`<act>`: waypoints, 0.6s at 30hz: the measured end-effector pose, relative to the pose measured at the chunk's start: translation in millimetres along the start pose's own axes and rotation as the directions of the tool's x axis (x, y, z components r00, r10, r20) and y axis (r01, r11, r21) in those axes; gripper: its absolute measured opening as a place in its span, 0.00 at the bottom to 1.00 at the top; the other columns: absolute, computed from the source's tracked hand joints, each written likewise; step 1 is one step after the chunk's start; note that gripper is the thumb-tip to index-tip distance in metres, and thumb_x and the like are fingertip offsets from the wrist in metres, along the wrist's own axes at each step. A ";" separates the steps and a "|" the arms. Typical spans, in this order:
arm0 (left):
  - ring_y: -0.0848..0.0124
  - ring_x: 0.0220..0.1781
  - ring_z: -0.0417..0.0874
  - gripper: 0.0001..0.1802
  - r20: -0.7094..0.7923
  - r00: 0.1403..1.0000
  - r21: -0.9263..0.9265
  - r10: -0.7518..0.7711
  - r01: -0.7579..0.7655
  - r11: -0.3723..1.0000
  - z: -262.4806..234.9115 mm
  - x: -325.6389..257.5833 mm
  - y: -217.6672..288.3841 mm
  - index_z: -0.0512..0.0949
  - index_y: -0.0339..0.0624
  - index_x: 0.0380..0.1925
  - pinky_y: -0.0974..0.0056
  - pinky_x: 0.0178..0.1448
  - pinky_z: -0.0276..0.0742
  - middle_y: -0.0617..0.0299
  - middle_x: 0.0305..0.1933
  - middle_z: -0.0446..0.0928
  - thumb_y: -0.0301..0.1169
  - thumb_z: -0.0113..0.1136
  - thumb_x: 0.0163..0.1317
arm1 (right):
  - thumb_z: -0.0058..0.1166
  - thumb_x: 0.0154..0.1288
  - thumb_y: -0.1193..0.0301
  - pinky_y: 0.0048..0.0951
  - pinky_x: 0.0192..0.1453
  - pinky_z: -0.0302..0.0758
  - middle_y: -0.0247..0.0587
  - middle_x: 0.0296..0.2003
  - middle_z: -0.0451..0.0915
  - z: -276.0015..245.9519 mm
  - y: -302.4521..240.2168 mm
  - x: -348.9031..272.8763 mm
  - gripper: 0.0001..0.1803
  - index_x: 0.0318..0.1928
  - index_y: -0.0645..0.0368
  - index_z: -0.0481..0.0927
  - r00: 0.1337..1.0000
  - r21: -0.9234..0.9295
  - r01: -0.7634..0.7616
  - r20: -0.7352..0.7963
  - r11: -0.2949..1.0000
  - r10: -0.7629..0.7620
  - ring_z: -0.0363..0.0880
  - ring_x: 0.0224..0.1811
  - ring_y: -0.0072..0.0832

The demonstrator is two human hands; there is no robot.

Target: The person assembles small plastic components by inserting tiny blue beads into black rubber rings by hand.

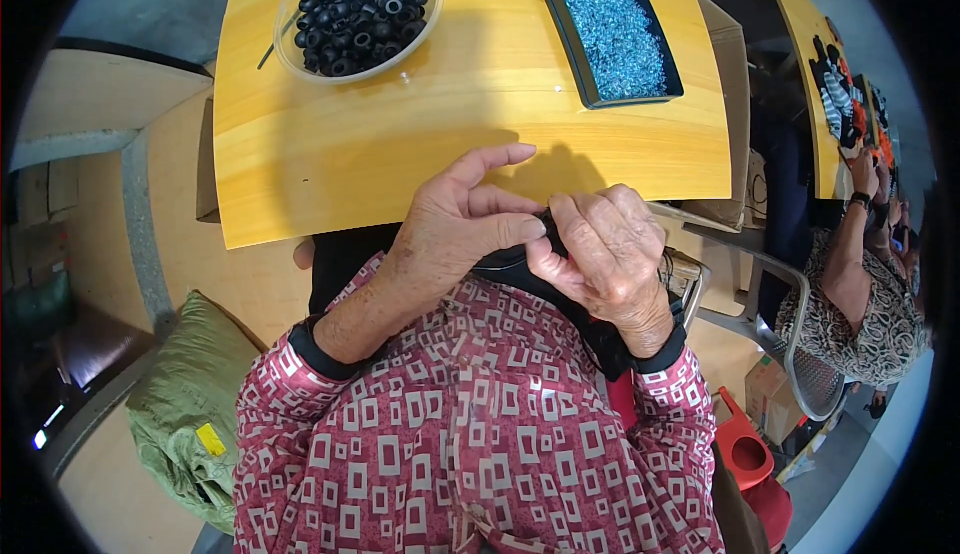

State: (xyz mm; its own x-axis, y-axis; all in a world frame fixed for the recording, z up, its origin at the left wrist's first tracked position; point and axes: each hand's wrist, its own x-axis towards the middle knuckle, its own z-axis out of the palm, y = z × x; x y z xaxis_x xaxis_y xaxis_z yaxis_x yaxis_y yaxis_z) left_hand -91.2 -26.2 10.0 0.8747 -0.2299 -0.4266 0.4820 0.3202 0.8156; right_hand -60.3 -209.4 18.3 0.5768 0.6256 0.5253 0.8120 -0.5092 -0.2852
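My left hand (462, 226) and my right hand (605, 249) meet just below the near edge of a yellow wooden table (400, 144). Between thumbs and fingertips they pinch a small black ring-shaped part (548, 222), mostly hidden by the fingers. My left index finger points up and away. A black strip or pouch (505, 266) lies under both hands on my lap. At the far left of the table a clear bowl (292, 14) holds several black rubber rings (362, 19). At the far right a dark rectangular tray (570, 34) is filled with small shiny blue-silver metal pieces (618, 34).
A green cloth bag (185, 404) lies on the floor at my left. Cardboard boxes (735, 104) stand right of the table, a metal chair (800, 354) and a red stool (745, 449) further right. Another person (860, 294) in a patterned top works at a second yellow table (800, 44).
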 end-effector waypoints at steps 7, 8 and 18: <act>0.74 0.49 0.78 0.25 0.068 0.993 -0.197 0.095 -0.080 0.977 -3.7 1.0 -11.9 0.67 0.38 0.58 0.71 0.53 0.73 0.56 0.46 0.78 0.26 0.60 0.60 | 0.66 0.43 0.73 0.29 0.28 0.70 0.38 0.24 0.73 1.2 -0.3 3.1 0.15 0.33 0.64 0.78 1.000 0.030 0.007 -0.020 1.000 -0.006 0.72 0.24 0.32; 0.73 0.50 0.77 0.24 0.063 0.990 -0.199 0.127 -0.112 0.974 -1.8 1.5 -12.7 0.67 0.38 0.58 0.69 0.55 0.72 0.55 0.48 0.78 0.28 0.59 0.62 | 0.66 0.43 0.73 0.29 0.28 0.70 0.38 0.24 0.73 1.8 -1.6 2.9 0.15 0.33 0.64 0.78 1.000 0.032 0.009 -0.020 0.999 -0.008 0.72 0.24 0.32; 0.70 0.51 0.75 0.25 0.038 0.947 -0.132 0.318 -0.310 0.941 18.6 17.6 -4.0 0.72 0.32 0.51 0.67 0.58 0.69 0.55 0.45 0.77 0.45 0.42 0.72 | 0.66 0.39 0.75 0.30 0.30 0.73 0.39 0.25 0.75 20.9 -13.3 12.6 0.15 0.32 0.65 0.79 0.997 0.196 0.002 -0.080 0.981 0.014 0.74 0.26 0.33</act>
State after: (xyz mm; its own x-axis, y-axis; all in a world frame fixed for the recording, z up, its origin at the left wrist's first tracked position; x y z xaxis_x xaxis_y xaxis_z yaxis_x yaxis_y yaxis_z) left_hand -78.6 -48.7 6.5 0.9799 -0.1506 -0.1306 0.1890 0.4942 0.8486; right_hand -61.9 -182.4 12.0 0.5794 0.5687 0.5839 0.8147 -0.3826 -0.4357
